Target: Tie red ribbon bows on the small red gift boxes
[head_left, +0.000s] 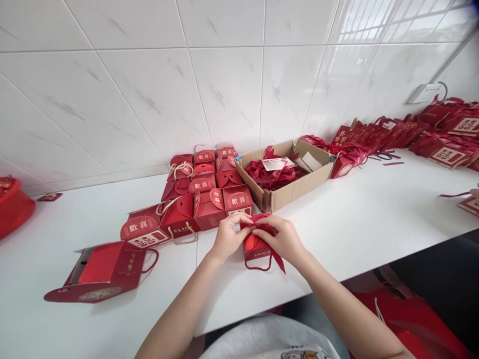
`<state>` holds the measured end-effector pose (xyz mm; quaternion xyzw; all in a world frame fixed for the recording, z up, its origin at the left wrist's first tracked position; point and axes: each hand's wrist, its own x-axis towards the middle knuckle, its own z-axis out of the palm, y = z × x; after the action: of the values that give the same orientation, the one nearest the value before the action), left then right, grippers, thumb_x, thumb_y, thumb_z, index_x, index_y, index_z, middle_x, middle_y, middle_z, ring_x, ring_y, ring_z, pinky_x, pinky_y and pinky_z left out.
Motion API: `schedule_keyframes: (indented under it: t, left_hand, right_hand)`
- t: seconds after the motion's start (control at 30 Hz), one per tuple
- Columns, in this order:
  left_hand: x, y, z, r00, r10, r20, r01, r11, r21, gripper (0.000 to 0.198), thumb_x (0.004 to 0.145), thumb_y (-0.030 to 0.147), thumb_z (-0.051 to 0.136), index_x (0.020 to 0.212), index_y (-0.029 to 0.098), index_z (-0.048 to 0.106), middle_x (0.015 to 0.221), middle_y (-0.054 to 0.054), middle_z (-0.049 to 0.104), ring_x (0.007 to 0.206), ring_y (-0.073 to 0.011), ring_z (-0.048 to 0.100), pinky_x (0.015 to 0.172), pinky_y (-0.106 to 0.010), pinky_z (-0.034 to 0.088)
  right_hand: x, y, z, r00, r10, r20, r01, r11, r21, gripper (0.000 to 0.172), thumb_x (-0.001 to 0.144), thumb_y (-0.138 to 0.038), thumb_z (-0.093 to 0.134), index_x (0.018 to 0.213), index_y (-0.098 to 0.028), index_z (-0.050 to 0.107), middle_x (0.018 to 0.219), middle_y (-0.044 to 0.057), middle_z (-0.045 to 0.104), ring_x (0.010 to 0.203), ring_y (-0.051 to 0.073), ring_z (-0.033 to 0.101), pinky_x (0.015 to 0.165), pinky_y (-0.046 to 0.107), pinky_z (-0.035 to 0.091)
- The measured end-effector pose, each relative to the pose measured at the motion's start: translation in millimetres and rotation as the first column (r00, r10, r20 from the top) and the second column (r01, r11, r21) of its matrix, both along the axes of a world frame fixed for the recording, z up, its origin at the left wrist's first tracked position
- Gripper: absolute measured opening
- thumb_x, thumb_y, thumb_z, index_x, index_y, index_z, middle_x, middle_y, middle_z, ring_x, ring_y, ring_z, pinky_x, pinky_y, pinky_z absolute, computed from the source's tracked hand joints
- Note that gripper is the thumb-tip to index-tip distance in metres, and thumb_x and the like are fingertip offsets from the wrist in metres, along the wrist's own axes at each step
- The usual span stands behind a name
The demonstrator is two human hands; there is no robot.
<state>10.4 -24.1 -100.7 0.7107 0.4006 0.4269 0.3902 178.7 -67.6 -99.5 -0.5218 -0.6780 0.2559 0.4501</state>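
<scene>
A small red gift box (258,252) stands on the white table in front of me, with a dark red cord handle looped at its near side. Over its top, a red ribbon (278,259) lies with one tail hanging down the right front. My left hand (232,234) pinches the ribbon from the left, thumb and index finger close together. From the right, my right hand (283,237) pinches it too, the fingertips of both hands nearly meeting above the lid. Fingers partly hide the ribbon's middle, so I cannot make out whether it is knotted.
Behind the hands sits a cardboard box (295,196) of red ribbons and cards. Several red gift boxes (209,204) stand grouped to its left, and an open red box (108,274) lies nearer. More ribboned boxes (447,149) line the right side by the tiled wall (232,89).
</scene>
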Motion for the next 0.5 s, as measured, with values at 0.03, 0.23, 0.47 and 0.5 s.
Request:
schedule_keyframes:
  t: [0.03,0.23,0.47,0.5]
  left_hand:
    - [0.1,-0.3,-0.4,1.000,0.005,0.005,-0.005,1.000,-0.005,0.005,0.074,0.025,0.066,0.074,0.019,0.067,0.091,-0.008,0.070,0.095,-0.0234,0.064,0.088,-0.039,0.051]
    - [-1.3,-0.4,-5.3,0.998,0.023,-0.057,-0.015,0.992,0.125,0.006,0.078,0.022,0.065,0.075,0.022,0.069,0.083,-0.005,0.072,0.088,-0.0217,0.066,0.085,-0.039,0.051]
    - [0.5,-0.2,-13.0,0.999,-0.008,-0.050,0.025,0.941,0.338,0.017,0.085,0.018,0.056,0.074,0.024,0.067,0.081,-0.003,0.073,0.086,-0.0190,0.065,0.087,-0.038,0.050]
    - [1.6,-0.3,-13.6,0.999,-0.007,-0.042,0.020,0.944,0.329,0.016,0.085,0.019,0.056,0.074,0.024,0.066,0.081,-0.003,0.073,0.086,-0.0189,0.065,0.086,-0.038,0.050]
  right_hand:
    - [0.5,0.4,-2.1,1.000,-0.007,0.012,0.007,0.999,0.034,0.014,0.082,-0.031,0.062,0.090,-0.023,0.071,0.091,0.007,0.067,0.081,0.021,0.064,0.076,0.035,0.053]
    - [0.8,1.8,-10.7,0.990,-0.095,0.107,0.080,0.988,0.133,0.018,0.085,-0.026,0.055,0.082,-0.022,0.073,0.101,0.012,0.057,0.096,0.025,0.057,0.088,0.045,0.048]
    - [5.8,7.4,-5.9,0.976,0.176,-0.125,-0.202,0.950,-0.238,0.025,0.090,-0.034,0.048,0.079,-0.019,0.064,0.140,0.013,0.044,0.138,0.025,0.030,0.110,0.042,0.029]
    - [5.3,7.5,-6.1,0.969,0.179,-0.170,-0.218,0.942,-0.255,0.027,0.090,-0.036,0.048,0.078,-0.018,0.064,0.142,0.013,0.041,0.140,0.023,0.027,0.110,0.040,0.029]
